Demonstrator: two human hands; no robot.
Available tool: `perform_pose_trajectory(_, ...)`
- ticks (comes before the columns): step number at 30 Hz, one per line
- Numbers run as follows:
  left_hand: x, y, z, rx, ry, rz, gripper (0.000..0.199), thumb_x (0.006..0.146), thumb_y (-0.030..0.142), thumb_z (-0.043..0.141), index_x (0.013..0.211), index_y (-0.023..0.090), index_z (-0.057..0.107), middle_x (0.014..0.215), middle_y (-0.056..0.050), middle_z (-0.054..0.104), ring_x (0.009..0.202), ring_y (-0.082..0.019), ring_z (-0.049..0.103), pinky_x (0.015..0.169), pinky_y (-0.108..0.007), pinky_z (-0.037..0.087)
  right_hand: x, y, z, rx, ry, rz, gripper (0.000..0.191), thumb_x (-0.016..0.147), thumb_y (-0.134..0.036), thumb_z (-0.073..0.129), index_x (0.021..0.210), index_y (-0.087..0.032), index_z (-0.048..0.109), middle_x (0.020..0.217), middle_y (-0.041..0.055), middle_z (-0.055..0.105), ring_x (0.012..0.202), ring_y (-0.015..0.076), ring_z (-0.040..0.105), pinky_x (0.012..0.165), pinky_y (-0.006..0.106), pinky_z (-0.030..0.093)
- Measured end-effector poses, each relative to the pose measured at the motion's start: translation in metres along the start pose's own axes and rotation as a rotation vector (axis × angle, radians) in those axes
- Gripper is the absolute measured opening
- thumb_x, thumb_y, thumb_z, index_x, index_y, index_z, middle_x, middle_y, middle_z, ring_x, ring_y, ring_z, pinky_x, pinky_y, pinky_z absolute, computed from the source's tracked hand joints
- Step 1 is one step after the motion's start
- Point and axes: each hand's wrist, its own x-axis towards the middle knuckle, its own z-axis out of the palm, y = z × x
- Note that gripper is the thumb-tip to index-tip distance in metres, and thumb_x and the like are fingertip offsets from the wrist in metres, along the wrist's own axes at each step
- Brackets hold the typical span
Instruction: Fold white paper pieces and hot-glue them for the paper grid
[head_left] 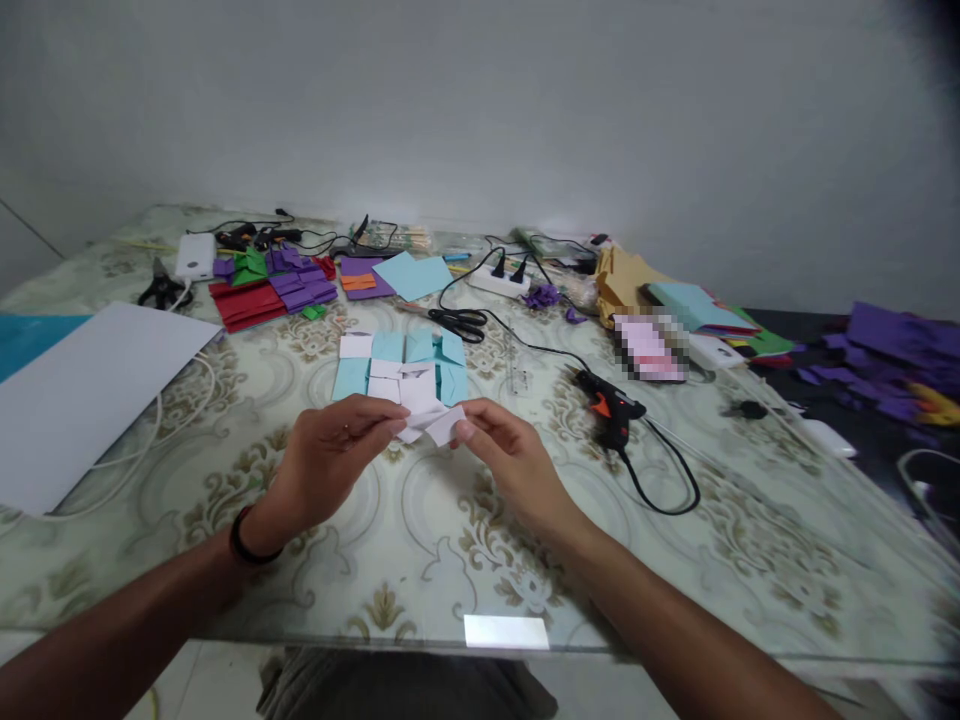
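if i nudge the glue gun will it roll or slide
The glue gun will probably slide rather than roll, given its angled handle. The table cover looks glossy, so friction may be low. Its looped black cord might tug back.

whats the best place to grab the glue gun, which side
By the handle, likely with the right hand once free, from the near side. The glue gun lies with its handle facing that side and its front end pointing away to the left. Wrapping it behind the orange trigger should avoid that front end; mind the cord looping off the handle's bottom.
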Motion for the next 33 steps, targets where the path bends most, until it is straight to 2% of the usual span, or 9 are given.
perform_pose_trajectory(3,-0.001,-0.004,0.001,-0.1,-0.05,-0.055,0.016,0.09,0.023,0.078,0.106,0.024,0.078,0.094,-0.001,0.084,0.084,-0.014,0.08,0.072,-0.018,0.062,-0.001,-0.001,-0.001,-0.1,-0.015,-0.001,0.026,0.093,-0.045,0.073,0.083,-0.021,0.074,0.079,0.0003,0.071,0.077,0.0155,0.062,0.074,0.027,0.049)
perform_pose_trajectory(5,-0.001,-0.006,0.001,-0.144,-0.102,-0.08,0.023,0.09,0.023,0.078,0.113,0.023,0.073,0.093,-0.002,0.083,0.088,-0.016,0.08,0.077,-0.021,0.063,-0.002,-0.001,-0.003,-0.158,0.01,-0.044,0.023,0.094,-0.042,0.072,0.086,-0.022,0.075,0.08,0.0001,0.072,0.077,0.0161,0.063,0.075,0.029,0.048)
perform_pose_trajectory(10,0.002,-0.003,-0.002,-0.122,-0.248,-0.106,0.045,0.089,0.023,0.078,0.13,0.024,0.057,0.097,-0.003,0.081,0.092,-0.019,0.079,0.085,-0.029,0.063,-0.005,-0.006,-0.004,-0.385,0.02,-0.264,0.01,0.096,-0.03,0.071,0.093,-0.022,0.075,0.086,0.0015,0.072,0.081,0.0173,0.065,0.077,0.031,0.047)
perform_pose_trajectory(13,0.005,0.004,-0.007,0.099,-0.33,-0.082,0.033,0.088,0.027,0.079,0.118,0.023,0.067,0.091,-0.001,0.081,0.082,-0.017,0.077,0.074,-0.024,0.06,-0.007,-0.007,-0.004,-0.43,-0.049,-0.354,0.005,0.096,-0.025,0.072,0.093,-0.023,0.075,0.086,0.0017,0.071,0.081,0.0172,0.066,0.076,0.031,0.048)
perform_pose_trajectory(17,0.007,0.01,-0.012,0.233,-0.259,0.005,0.013,0.088,0.03,0.079,0.096,0.021,0.072,0.074,0.003,0.076,0.066,-0.013,0.07,0.061,-0.019,0.054,-0.007,-0.004,-0.006,-0.313,-0.074,-0.358,0.003,0.095,-0.027,0.075,0.094,-0.024,0.075,0.086,0.0013,0.071,0.081,0.0175,0.066,0.077,0.033,0.05)
perform_pose_trajectory(21,0.004,0.009,-0.012,0.292,-0.227,0.106,0.01,0.09,0.029,0.077,0.091,0.021,0.071,0.077,0.003,0.077,0.062,-0.011,0.067,0.056,-0.018,0.05,-0.006,-0.003,-0.007,-0.278,-0.064,-0.37,0.006,0.094,-0.031,0.077,0.095,-0.025,0.076,0.087,0.0026,0.073,0.082,0.0188,0.067,0.078,0.035,0.051)
perform_pose_trajectory(24,0.003,0.007,-0.01,0.315,-0.246,0.172,0.006,0.09,0.023,0.076,0.092,0.022,0.071,0.08,0.003,0.077,0.064,-0.011,0.067,0.059,-0.019,0.051,-0.006,-0.005,-0.006,-0.281,-0.064,-0.413,0.004,0.095,-0.029,0.075,0.094,-0.025,0.076,0.087,0.0026,0.074,0.081,0.0188,0.066,0.077,0.036,0.05)
perform_pose_trajectory(29,0.001,0.007,-0.009,0.308,-0.309,0.184,0.036,0.084,0.024,0.083,0.118,0.026,0.07,0.095,0.001,0.08,0.074,-0.014,0.072,0.068,-0.022,0.058,-0.006,-0.008,-0.005,-0.321,-0.058,-0.457,0.005,0.096,-0.027,0.074,0.091,-0.025,0.075,0.083,0.0026,0.074,0.077,0.0189,0.065,0.073,0.036,0.05)
perform_pose_trajectory(33,-0.003,0.008,-0.009,0.26,-0.347,0.205,0.054,0.085,0.03,0.084,0.134,0.029,0.063,0.121,-0.006,0.078,0.101,-0.021,0.076,0.088,-0.03,0.061,-0.008,-0.009,-0.002,-0.336,-0.051,-0.456,0.006,0.094,-0.023,0.076,0.089,-0.024,0.074,0.08,0.0018,0.072,0.076,0.0178,0.065,0.071,0.034,0.05)
